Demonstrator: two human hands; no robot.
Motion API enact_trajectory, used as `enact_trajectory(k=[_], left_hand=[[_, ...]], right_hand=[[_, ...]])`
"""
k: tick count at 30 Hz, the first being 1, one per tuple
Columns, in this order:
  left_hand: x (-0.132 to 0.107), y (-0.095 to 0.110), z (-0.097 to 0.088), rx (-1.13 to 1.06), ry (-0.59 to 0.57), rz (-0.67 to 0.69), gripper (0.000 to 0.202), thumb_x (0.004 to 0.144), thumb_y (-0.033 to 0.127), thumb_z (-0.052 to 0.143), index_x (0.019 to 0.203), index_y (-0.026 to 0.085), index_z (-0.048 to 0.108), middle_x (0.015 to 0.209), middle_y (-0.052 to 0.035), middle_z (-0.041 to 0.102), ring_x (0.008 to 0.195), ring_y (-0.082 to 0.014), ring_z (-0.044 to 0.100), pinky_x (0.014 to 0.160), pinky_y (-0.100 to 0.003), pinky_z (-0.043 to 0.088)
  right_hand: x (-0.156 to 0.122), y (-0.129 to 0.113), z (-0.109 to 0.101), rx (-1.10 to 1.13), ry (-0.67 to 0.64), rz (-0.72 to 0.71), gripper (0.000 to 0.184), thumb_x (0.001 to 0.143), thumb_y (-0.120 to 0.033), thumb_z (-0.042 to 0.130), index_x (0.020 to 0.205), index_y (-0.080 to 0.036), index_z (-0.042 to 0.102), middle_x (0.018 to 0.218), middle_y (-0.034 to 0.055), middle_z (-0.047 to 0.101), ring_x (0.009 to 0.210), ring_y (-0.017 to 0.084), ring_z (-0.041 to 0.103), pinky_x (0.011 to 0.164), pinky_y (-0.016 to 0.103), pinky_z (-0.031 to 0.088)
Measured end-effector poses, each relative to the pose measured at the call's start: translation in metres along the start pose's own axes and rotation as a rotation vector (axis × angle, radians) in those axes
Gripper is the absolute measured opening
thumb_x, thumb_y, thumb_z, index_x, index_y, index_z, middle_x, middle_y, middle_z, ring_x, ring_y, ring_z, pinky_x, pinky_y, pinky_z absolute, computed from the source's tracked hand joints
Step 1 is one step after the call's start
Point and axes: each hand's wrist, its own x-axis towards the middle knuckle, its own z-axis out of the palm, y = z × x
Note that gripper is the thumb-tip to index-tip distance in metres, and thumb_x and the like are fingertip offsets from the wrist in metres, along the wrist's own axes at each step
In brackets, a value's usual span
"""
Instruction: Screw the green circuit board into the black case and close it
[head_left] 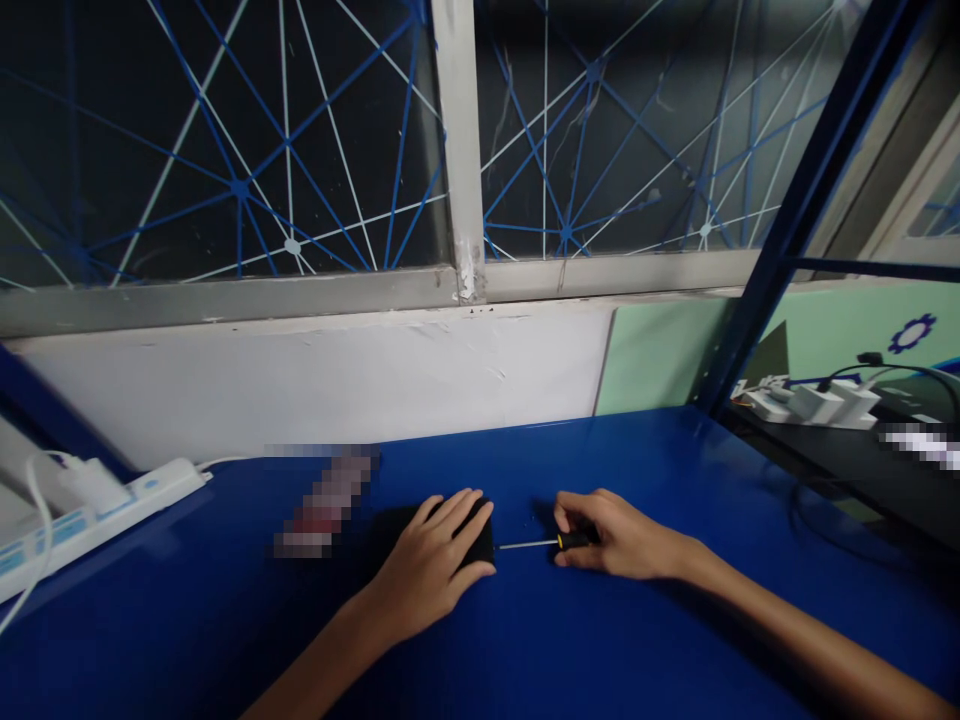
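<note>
My left hand (429,568) clasps black box (484,543), in from surface's (600,640) back edge | my right hand (600,533) grips screwdriver (561,541), tip at box's side | risk: slanted push may slip tip

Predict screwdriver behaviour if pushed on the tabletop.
The screwdriver is probably stiff: its straight shaft looks metallic. It might roll, as the handle looks roundish. It could slide easily, since the tabletop looks glossy.

A glossy plain-blue flat tabletop (600,650) spans six o'clock, with a black block-shaped object (478,548); at five, a slim silver-shafted screwdriver (560,541) has a yellow-collared black handle. Blue and white lines crisscross dark glass windowpanes (337,180) at eleven and one.
</note>
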Motion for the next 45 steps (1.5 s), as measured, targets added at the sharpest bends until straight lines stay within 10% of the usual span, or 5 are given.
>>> enact_trajectory(k=[6,22,45], left_hand=[[-0.001,0.001,-0.002,0.007,-0.008,-0.002,0.054,0.096,0.043,0.051,0.143,0.021,0.038,0.144,-0.0122,0.047,0.132,-0.0319,0.043,0.105,-0.054,0.039],[0.001,0.003,-0.005,0.010,-0.043,-0.013,0.055,0.095,0.041,0.051,0.144,0.020,0.036,0.144,-0.0144,0.046,0.131,-0.0330,0.044,0.104,-0.056,0.039],[0.001,0.004,-0.008,0.018,-0.055,-0.013,0.054,0.096,0.041,0.051,0.143,0.020,0.037,0.144,-0.0143,0.046,0.131,-0.0320,0.044,0.105,-0.054,0.038]], right_hand=[[0.000,-0.001,-0.001,-0.010,0.027,-0.051,0.017,0.096,-0.036,0.047,0.095,-0.020,0.053,0.063,-0.0050,0.053,0.054,0.010,0.045,0.054,0.024,0.031],[0.004,0.007,0.004,-0.125,0.110,-0.027,0.025,0.077,-0.037,0.073,0.077,-0.017,0.058,0.077,-0.0001,0.059,0.066,0.012,0.051,0.058,0.024,0.033],[-0.002,-0.006,-0.004,-0.173,0.081,-0.074,0.011,0.087,-0.024,0.053,0.094,-0.019,0.059,0.068,-0.0025,0.058,0.056,0.011,0.045,0.056,0.025,0.030]])
